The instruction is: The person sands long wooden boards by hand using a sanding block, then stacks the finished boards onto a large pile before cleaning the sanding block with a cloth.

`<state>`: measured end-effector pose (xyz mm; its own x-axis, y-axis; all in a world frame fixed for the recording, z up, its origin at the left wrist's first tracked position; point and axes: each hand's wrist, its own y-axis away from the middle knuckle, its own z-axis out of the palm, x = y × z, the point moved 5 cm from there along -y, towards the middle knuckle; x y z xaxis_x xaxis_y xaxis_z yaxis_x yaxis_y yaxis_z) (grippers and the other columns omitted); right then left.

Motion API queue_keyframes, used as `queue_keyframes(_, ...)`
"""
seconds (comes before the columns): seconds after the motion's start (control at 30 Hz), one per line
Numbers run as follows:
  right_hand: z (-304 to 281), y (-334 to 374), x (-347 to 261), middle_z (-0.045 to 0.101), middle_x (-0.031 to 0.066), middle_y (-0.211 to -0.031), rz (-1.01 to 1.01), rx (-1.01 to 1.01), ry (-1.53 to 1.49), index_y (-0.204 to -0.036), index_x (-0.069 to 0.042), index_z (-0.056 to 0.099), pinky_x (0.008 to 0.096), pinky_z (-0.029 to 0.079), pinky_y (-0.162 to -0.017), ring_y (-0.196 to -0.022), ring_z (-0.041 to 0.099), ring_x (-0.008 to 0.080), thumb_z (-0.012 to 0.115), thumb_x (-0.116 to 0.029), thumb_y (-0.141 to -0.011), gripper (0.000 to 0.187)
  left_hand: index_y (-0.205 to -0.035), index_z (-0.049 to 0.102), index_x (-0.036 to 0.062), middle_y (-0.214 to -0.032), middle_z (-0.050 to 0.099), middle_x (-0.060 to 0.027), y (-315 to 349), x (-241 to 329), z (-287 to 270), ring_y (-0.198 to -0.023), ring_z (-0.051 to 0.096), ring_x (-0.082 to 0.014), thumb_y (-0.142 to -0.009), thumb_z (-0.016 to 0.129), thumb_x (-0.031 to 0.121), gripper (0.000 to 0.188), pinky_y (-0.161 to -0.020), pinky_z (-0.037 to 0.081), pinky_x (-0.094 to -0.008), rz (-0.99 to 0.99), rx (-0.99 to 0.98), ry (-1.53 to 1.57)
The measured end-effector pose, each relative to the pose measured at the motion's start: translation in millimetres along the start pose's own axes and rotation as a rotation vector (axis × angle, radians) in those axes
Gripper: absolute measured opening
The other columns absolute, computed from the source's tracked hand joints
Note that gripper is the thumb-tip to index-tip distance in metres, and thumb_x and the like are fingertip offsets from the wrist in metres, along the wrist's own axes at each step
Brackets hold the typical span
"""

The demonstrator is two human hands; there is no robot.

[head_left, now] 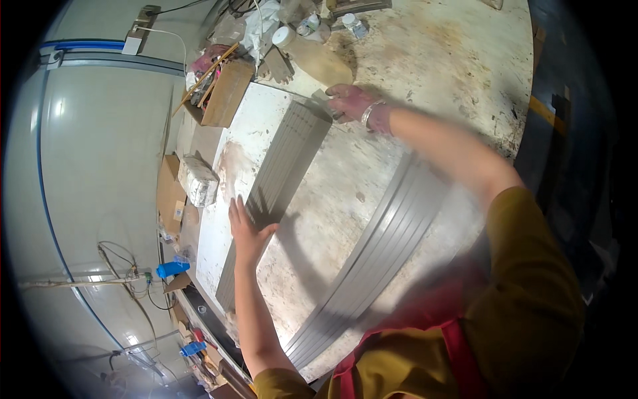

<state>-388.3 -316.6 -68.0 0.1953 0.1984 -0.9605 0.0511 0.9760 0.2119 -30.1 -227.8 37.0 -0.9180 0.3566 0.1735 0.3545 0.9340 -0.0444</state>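
My left hand (246, 229) lies with spread fingers on a bundle of long grey strips (282, 149), set side by side on a white board (252, 123). At the far end of that bundle is my right hand (355, 105), in a dusty purplish glove with a pale band at the wrist. Its fingers are bent around a small grey-green piece (322, 100), whose kind is not clear. Closer to my body, a second bundle of long grey strips (372, 263) runs diagonally across the table, touched by neither hand.
The stained white table (425, 53) carries a cloudy plastic bottle (319, 60) on its side, a small white jar (354, 25) and a glove (276, 66) at the back. Along the left stand a cardboard box (226, 96) of tools and a white wrapped block (198, 181).
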Motion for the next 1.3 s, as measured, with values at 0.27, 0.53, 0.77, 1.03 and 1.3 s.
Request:
queue_keyframes(0.27, 17, -40, 34, 0.066, 0.0105, -0.098, 0.039, 0.039, 0.003, -0.125, -0.008, 0.055, 0.0300, 0.052, -0.073, -0.082, 0.064, 0.0190, 0.064, -0.027, -0.077, 0.052, -0.143, 0.027, 0.0109, -0.128, 0.037, -0.0231, -30, -16, 57, -0.118, 0.043, -0.0400, -0.060, 0.082, 0.039, 0.103, -0.097, 0.038, -0.0471, 0.004, 0.003, -0.180)
queue_keyframes(0.53, 12, -24, 17, 0.066, 0.0117, -0.089, -0.075, 0.015, 0.057, -0.122, -0.005, 0.056, 0.0282, 0.048, -0.075, -0.082, 0.062, 0.0175, 0.064, -0.029, -0.077, 0.052, -0.141, 0.030, 0.0132, -0.120, 0.041, -0.0212, -48, -1, 53, -0.110, 0.045, -0.0391, -0.064, 0.078, 0.039, 0.094, -0.095, 0.035, -0.0480, -0.089, -0.049, -0.181)
queue_keyframes(0.77, 16, -17, 26, 0.064, 0.0185, -0.105, -0.213, 0.021, 0.390, -0.118, -0.003, 0.055, 0.0357, 0.047, -0.086, -0.100, 0.061, 0.0306, 0.062, -0.029, -0.077, 0.049, -0.142, 0.030, 0.0134, -0.120, 0.042, -0.0212, -47, -3, 54, -0.111, 0.045, -0.0383, -0.064, 0.076, 0.042, 0.095, -0.095, 0.035, -0.0486, -0.081, -0.031, -0.222)
queue_keyframes(1.03, 25, -4, 2, 0.063, 0.0202, -0.106, -0.180, 0.071, 0.352, -0.118, -0.004, 0.053, 0.0380, 0.047, -0.085, -0.099, 0.061, 0.0327, 0.061, -0.028, -0.080, 0.046, -0.142, 0.029, 0.0136, -0.121, 0.041, -0.0219, -48, -2, 53, -0.112, 0.045, -0.0383, -0.065, 0.076, 0.045, 0.095, -0.095, 0.035, -0.0498, -0.087, -0.021, -0.221)
queue_keyframes(1.3, 25, -5, -1, 0.062, 0.0245, -0.103, -0.144, -0.106, 0.878, -0.111, 0.001, 0.050, 0.0408, 0.048, -0.084, -0.096, 0.061, 0.0365, 0.057, -0.027, -0.083, 0.040, -0.142, 0.029, 0.0145, -0.123, 0.041, -0.0219, -49, -5, 49, -0.114, 0.043, -0.0387, -0.064, 0.076, 0.044, 0.096, -0.096, 0.034, -0.0509, -0.121, -0.087, -0.214)
